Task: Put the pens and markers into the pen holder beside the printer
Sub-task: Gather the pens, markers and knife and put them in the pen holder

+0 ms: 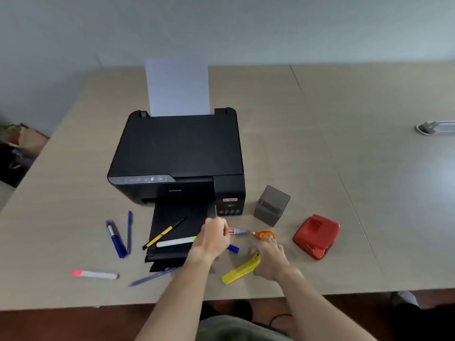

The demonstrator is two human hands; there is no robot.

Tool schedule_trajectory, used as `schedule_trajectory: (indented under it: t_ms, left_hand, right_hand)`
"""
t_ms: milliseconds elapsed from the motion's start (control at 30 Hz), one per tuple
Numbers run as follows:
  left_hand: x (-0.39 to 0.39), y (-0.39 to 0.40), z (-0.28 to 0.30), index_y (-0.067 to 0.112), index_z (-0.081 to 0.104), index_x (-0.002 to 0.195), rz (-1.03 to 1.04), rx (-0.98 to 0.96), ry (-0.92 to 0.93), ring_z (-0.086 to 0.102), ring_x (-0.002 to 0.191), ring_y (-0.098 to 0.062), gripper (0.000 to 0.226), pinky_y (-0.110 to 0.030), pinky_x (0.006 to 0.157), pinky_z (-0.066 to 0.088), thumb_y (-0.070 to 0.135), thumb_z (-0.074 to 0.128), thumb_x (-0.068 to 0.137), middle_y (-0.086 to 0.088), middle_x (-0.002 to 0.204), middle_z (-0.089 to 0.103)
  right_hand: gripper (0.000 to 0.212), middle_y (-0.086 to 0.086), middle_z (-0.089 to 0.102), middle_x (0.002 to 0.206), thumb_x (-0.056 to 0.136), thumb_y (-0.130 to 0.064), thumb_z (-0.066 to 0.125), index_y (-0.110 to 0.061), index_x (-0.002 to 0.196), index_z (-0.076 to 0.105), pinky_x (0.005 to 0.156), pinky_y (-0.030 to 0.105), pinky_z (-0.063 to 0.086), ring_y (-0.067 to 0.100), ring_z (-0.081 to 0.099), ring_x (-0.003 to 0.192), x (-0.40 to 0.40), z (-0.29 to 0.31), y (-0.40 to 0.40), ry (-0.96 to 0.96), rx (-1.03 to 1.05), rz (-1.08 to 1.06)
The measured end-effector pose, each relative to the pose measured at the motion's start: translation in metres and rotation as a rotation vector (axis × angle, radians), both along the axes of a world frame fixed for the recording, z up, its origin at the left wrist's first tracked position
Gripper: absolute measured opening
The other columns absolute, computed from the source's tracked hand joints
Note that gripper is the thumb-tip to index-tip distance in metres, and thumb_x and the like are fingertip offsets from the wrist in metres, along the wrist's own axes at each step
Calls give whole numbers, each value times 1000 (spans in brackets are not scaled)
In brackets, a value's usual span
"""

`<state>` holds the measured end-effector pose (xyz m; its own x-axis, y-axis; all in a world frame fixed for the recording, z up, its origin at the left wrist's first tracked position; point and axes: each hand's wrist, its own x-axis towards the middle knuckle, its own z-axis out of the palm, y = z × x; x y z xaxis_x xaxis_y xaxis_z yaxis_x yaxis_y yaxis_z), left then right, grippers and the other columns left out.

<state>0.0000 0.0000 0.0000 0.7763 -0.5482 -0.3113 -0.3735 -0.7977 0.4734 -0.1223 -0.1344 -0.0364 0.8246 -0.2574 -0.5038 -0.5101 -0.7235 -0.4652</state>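
A grey square pen holder point(272, 205) stands to the right of the black printer point(177, 156). My left hand point(214, 239) hovers curled at the end of a grey pen with a red label point(237, 232); a blue marker cap point(233, 248) pokes out from under it. Whether the fingers grip anything is unclear. My right hand point(268, 257) rests spread on the table. On the printer's output tray point(172, 217) lie a yellow-black pen point(163, 233) and a white highlighter point(176, 241). A blue marker point(115, 238), two blue pens point(129, 231) point(152, 276) and a pink-tipped highlighter point(94, 274) lie to the left.
An orange correction tape point(263, 234) lies just beyond my right fingertips, and a yellow cutter point(242, 269) lies against that hand. A red hole punch point(316, 236) sits right of the holder. Paper stands in the printer's rear feed. The table's front edge is close to me.
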Motion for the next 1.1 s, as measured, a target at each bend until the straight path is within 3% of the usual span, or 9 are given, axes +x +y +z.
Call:
schedule_trajectory:
  t_ms: [133, 233, 367, 500, 600, 700, 800, 900, 1100]
  left_hand:
    - [-17, -4, -20, 9, 66, 103, -135, 215, -90, 67, 99, -29, 22, -35, 78, 54, 4, 46, 94, -11, 111, 65]
    - [-16, -5, -32, 11, 62, 111, -173, 263, -105, 66, 104, -28, 24, -35, 85, 52, 4, 48, 94, -8, 118, 63]
    - [-20, -10, -41, 11, 57, 119, -211, 312, -119, 64, 107, -30, 30, -37, 89, 50, 0, 50, 92, -10, 125, 59]
    - [-26, -12, -49, 9, 53, 124, -327, 385, -195, 59, 112, -33, 35, -38, 95, 47, -1, 55, 91, -13, 128, 55]
    - [-29, -10, -53, 8, 54, 122, -373, 418, -200, 57, 114, -33, 32, -38, 94, 45, 0, 57, 91, -13, 127, 55]
    - [-25, -5, -52, 10, 58, 117, -351, 382, -153, 58, 113, -30, 23, -36, 92, 46, 8, 60, 94, -10, 126, 57]
    - [-20, -2, -50, 11, 57, 117, -362, 328, -125, 60, 113, -27, 23, -35, 91, 45, 11, 60, 94, -8, 124, 62]
    - [-16, -2, -48, 11, 56, 119, -405, 342, -118, 62, 113, -26, 24, -35, 91, 47, 11, 57, 95, -8, 123, 64]
    - [-8, -12, -35, 14, 47, 126, -426, 281, -78, 63, 111, -28, 31, -39, 86, 50, 8, 54, 96, -7, 123, 64]
  right_hand:
    - [48, -1, 41, 127, 68, -25, 75, -30, 112, 59, 104, 36, 26, 24, 30, 122, -11, -17, 20, -55, -125, 118]
    - [33, -1, 45, 122, 77, -17, 68, -30, 107, 60, 104, 36, 27, 24, 34, 118, -15, -27, 18, -86, -171, 123]
    - [30, 0, 48, 117, 80, -15, 61, -29, 107, 59, 100, 38, 28, 26, 37, 113, -23, -32, 11, -112, -215, 160]
    - [31, -3, 57, 102, 73, -16, 69, -26, 101, 62, 88, 38, 43, 23, 48, 96, -35, -37, 5, -206, -283, 127]
    - [28, -8, 58, 88, 70, -10, 68, -27, 90, 62, 81, 31, 43, 17, 47, 86, -48, -40, 1, -290, -326, 118]
    - [20, -9, 55, 84, 76, -13, 66, -27, 87, 58, 82, 28, 33, 17, 46, 82, -53, -32, -7, -354, -383, 57]
    - [6, -3, 50, 89, 85, -22, 56, -24, 90, 58, 75, 29, 34, 18, 43, 77, -52, -16, -17, -444, -443, -59]
    - [17, -2, 52, 89, 93, -27, 45, -20, 97, 60, 71, 29, 37, 18, 46, 74, -36, 3, -32, -549, -421, -169]
    - [11, 5, 54, 90, 91, -14, 59, -10, 102, 58, 68, 39, 47, 25, 52, 71, 9, 47, -72, -666, -340, -370]
